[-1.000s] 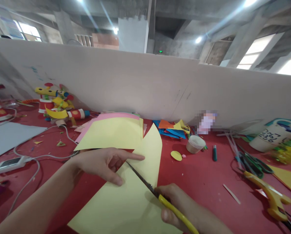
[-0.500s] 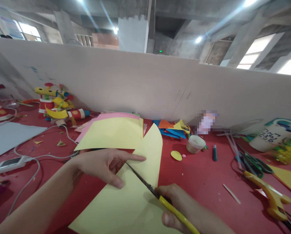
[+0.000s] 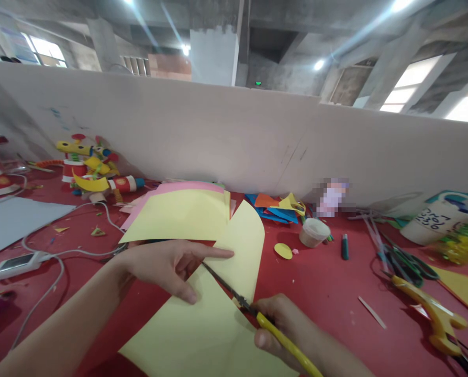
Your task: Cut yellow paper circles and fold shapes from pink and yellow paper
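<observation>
My right hand [image 3: 287,327] is closed round the yellow handles of a pair of scissors [image 3: 273,330]. Their narrow dark blades point up and left along a cut in a pale yellow sheet of paper [image 3: 187,330]. Red table shows through the gap by the scissors' pivot, between the sheet's lower part and its upper right part [image 3: 245,235]. At the blade tips, my left hand [image 3: 171,267] grips the paper, its index finger stretched over the upper part and its thumb on the lower one. The other left fingers are curled and partly hidden.
A stack of yellow and pink paper [image 3: 179,212] lies behind my left hand. To the right are a small tub [image 3: 314,233], a yellow paper disc [image 3: 283,251], a yellow-handled glue gun [image 3: 434,309] and more scissors [image 3: 409,264]. A white cable [image 3: 61,267] crosses the left side.
The cut near the scissors' pivot has opened wider, and the lower part of the sheet has shifted right and down. My right thumb has moved slightly up and left; my left hand is nearly still.
</observation>
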Demonstrator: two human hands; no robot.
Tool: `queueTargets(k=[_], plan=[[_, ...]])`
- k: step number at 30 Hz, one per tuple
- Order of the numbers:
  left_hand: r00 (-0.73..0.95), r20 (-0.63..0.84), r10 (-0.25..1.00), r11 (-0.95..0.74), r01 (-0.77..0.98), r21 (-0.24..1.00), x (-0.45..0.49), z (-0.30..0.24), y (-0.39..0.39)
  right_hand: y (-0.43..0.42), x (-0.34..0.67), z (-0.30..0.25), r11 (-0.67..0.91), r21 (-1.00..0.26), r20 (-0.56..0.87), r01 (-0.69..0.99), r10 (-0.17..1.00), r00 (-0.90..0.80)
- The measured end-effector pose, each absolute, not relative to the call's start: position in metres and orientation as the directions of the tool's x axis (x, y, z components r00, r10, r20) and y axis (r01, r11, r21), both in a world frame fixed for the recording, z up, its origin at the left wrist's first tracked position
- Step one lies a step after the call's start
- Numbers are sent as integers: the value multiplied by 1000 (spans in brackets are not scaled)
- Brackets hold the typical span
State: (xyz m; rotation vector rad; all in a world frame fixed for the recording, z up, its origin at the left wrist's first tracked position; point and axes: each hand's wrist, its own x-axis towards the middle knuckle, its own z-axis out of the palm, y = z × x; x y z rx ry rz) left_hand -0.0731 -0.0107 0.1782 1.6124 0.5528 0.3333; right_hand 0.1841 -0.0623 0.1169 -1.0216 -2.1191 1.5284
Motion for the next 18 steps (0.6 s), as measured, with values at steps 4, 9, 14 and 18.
queueTargets(k=[4,9,14,18], plan=[[827,-188,530,37,199,979,-76,181,-9,-61,186,116,218,-907,-101,360,716,-691],[756,-345,556,71,370,926,-87,181,-1,-60,192,130,315,-830,-131,460,693,-709],[627,-322,709,42,418,907,-108,180,14,-51,220,152,392,-745,-152,540,688,-710],[388,-233,892,-8,528,849,-132,177,28,-35,261,148,384,-581,-158,718,812,-562]])
